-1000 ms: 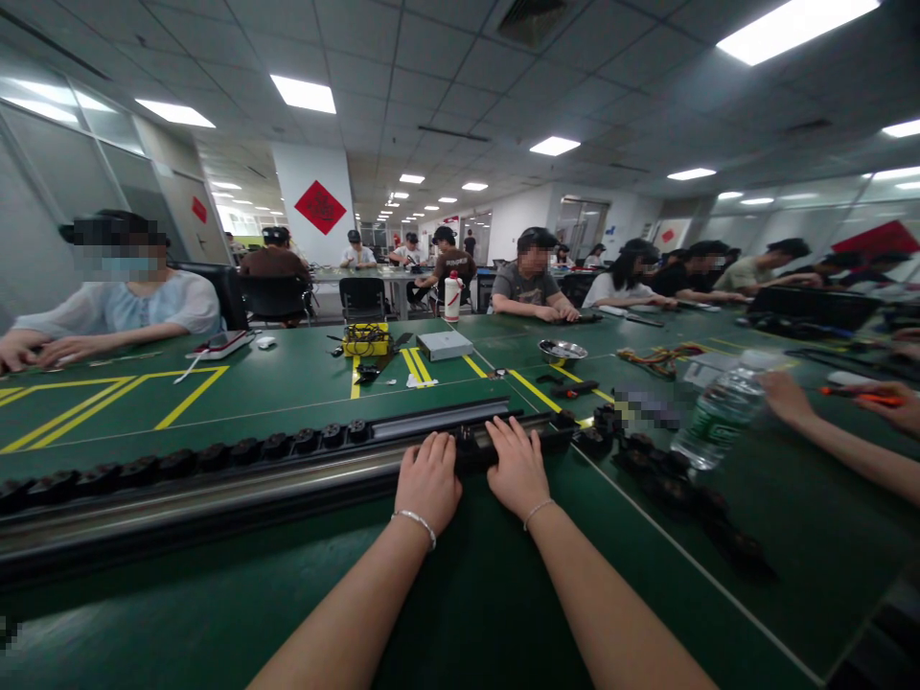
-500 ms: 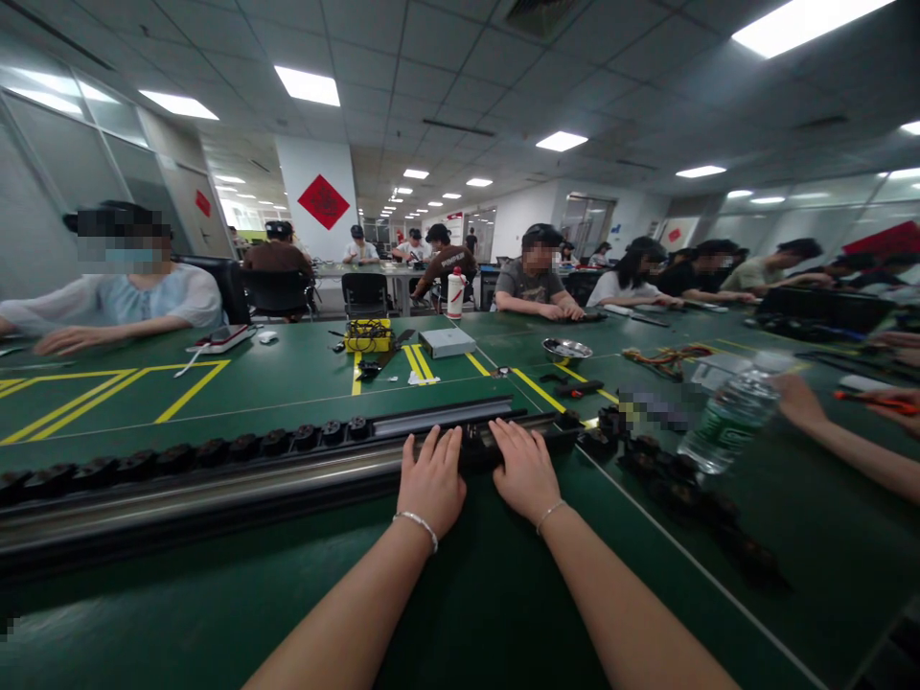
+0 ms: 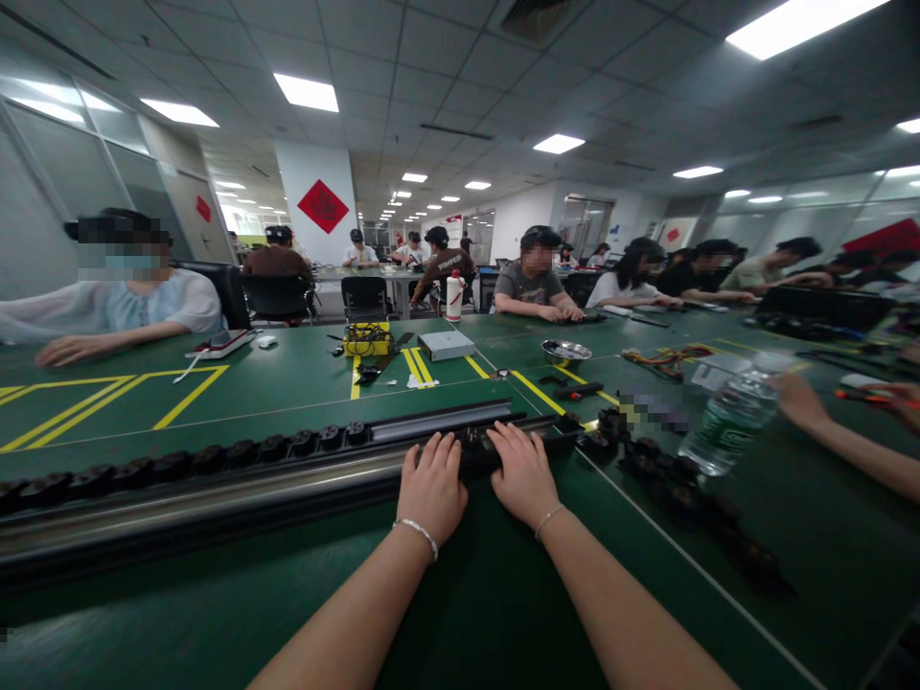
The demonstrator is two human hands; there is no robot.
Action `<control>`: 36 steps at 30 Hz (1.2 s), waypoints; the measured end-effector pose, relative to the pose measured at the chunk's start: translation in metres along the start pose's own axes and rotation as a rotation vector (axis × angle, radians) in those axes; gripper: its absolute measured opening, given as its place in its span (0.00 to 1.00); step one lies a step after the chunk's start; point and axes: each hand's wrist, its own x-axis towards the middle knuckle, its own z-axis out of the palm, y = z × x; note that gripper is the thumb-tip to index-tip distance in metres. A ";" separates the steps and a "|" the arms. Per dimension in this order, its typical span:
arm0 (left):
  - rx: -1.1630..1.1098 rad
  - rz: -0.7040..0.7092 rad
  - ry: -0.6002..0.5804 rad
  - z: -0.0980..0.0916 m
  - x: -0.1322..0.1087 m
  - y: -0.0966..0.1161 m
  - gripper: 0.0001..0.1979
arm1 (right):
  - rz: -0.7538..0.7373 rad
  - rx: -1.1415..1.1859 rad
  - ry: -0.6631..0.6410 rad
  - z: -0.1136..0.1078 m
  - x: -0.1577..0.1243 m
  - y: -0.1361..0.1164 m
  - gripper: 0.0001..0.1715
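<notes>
A long black rail point(image 3: 287, 489) with a shiny metal strip lies across the green table point(image 3: 503, 613), from the left edge to the middle. Behind it runs a row of round black parts point(image 3: 244, 452). My left hand point(image 3: 432, 491) rests on the rail near its right end, palm down, fingers slightly apart. Just to the right, my right hand point(image 3: 523, 477) lies on the rail's end with its fingers spread. A small dark block point(image 3: 474, 446) on the rail shows between both hands. Neither hand is wrapped around anything.
A string of black parts point(image 3: 676, 479) and a water bottle point(image 3: 733, 417) lie to the right, beside another person's hand point(image 3: 801, 402). Farther back are a metal bowl point(image 3: 566, 353), a grey box point(image 3: 446, 345) and a yellow holder point(image 3: 366, 338) with cables. People sit around the table.
Both my hands stay in nearly the same place on the rail. The hand of the person at the left has shifted slightly.
</notes>
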 end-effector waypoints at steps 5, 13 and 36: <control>0.009 0.015 -0.005 0.000 0.001 0.000 0.27 | -0.001 -0.007 -0.003 0.000 0.000 -0.001 0.32; 0.005 0.026 0.002 -0.001 0.005 0.002 0.26 | -0.004 0.017 0.011 0.001 0.000 -0.001 0.31; -0.006 0.063 -0.027 0.001 0.010 0.003 0.27 | 0.003 0.025 -0.017 0.001 0.001 -0.001 0.31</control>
